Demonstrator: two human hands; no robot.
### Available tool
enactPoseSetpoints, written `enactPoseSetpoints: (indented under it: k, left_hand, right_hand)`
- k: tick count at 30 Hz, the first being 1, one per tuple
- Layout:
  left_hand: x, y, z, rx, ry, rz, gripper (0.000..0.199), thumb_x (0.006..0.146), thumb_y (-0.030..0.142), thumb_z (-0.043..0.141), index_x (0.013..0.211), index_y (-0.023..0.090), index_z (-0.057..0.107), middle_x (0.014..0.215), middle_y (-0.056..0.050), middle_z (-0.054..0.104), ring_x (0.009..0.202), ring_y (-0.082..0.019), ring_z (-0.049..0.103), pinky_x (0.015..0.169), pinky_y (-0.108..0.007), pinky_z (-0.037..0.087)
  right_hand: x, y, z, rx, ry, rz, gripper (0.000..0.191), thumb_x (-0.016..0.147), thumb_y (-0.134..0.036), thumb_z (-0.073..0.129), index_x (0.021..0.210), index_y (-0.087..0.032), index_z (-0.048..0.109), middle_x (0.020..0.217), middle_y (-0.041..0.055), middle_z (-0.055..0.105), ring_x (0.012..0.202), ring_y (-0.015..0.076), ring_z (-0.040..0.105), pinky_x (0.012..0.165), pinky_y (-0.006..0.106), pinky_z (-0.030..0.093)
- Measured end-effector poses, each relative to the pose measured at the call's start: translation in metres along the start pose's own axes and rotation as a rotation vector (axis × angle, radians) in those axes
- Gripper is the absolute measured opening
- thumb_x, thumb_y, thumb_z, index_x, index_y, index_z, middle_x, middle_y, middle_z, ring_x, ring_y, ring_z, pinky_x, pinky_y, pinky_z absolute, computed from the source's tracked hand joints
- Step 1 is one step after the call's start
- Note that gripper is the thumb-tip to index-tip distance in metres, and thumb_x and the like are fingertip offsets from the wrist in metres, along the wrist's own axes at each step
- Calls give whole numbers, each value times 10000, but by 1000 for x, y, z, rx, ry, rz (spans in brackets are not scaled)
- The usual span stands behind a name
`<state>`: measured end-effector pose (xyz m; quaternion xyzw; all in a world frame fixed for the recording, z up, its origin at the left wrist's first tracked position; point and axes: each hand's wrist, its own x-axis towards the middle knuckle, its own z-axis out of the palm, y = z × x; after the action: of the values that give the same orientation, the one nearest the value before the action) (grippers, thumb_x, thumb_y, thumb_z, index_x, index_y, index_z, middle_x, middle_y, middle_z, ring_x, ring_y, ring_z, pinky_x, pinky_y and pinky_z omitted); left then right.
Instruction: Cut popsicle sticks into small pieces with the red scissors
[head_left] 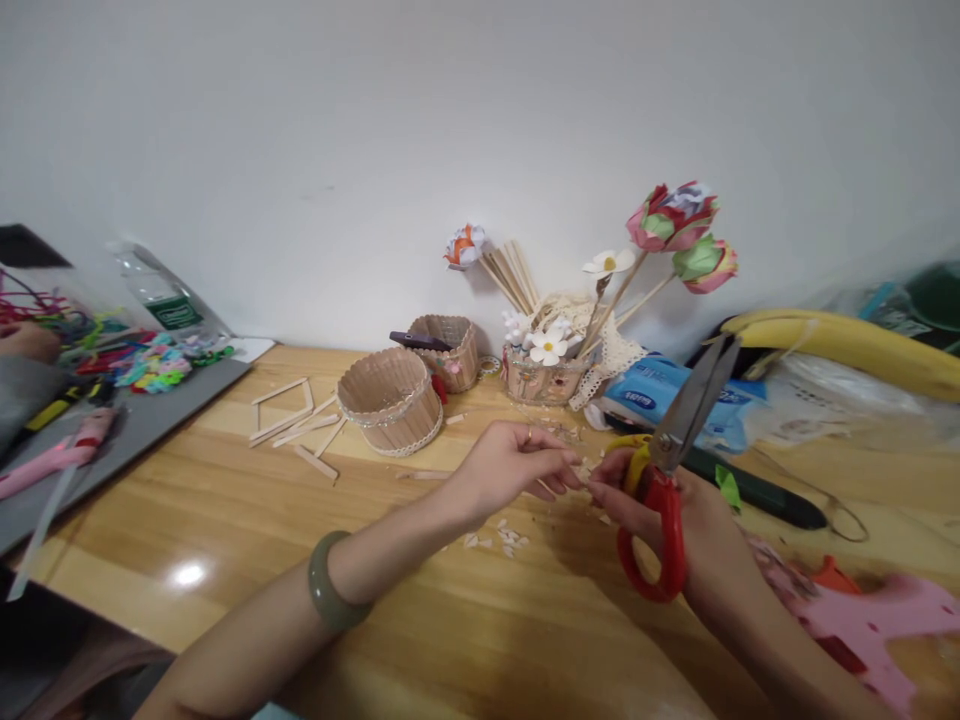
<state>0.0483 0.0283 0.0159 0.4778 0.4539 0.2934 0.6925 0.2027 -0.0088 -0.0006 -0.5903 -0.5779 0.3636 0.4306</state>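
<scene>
My right hand has a pair of scissors with red and yellow handles hooked on it, the blades slanting up and away from the table. Its thumb and fingertips meet the fingertips of my left hand, just above the tabletop. My left hand is closed in a pinch, and whatever is between the fingertips is too small to make out. Small pale wood chips lie below the hands. Beyond my left hand stands a round basket made of wooden sticks, with a beaded trim.
Wooden sticks lie left of the basket. Behind are a second basket and a flower-filled stick box. On the right are a blue wipes pack, bananas and a pink glue gun. Another person's hand is far left.
</scene>
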Motion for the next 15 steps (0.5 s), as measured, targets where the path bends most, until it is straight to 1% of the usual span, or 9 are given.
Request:
enactPoseSetpoints:
  k: [3,5,7,11,15]
  left_hand:
    - [1,-2,-1,28,-27,22,72,666,171,651,621,116,658,569,6,634,522,-59,535,546,-176,428]
    - [1,-4,-2,55,-48,56,28,627,148,680,626,122,668,581,13,638,534,-54,529,557,-172,419]
    - [2,-6,-2,76,-47,78,32,604,143,696,620,127,674,583,16,640,534,-52,522,555,-173,409]
    - [2,-4,-1,103,-21,52,33,579,137,701,587,123,672,548,13,623,512,-58,511,534,-181,408]
    - [0,-1,0,129,-11,23,25,593,112,669,572,122,661,527,20,605,503,-58,513,536,-181,427]
  right_hand:
    - [1,-1,-2,16,-31,25,310,578,-480,690,610,-203,554,530,-17,550,476,142,499,443,255,412]
    - [2,-1,-3,23,-45,38,324,558,-483,705,598,-199,554,514,-24,536,462,134,479,436,252,401]
    - [2,-2,-3,29,-49,48,341,544,-494,714,602,-197,558,524,-23,540,468,135,480,441,253,400]
    - [1,-1,-4,34,-48,59,341,549,-487,725,615,-195,561,529,-23,539,488,142,494,454,254,402]
    - [1,0,-4,41,-63,73,337,568,-487,710,639,-193,563,543,-20,547,485,137,489,447,249,388]
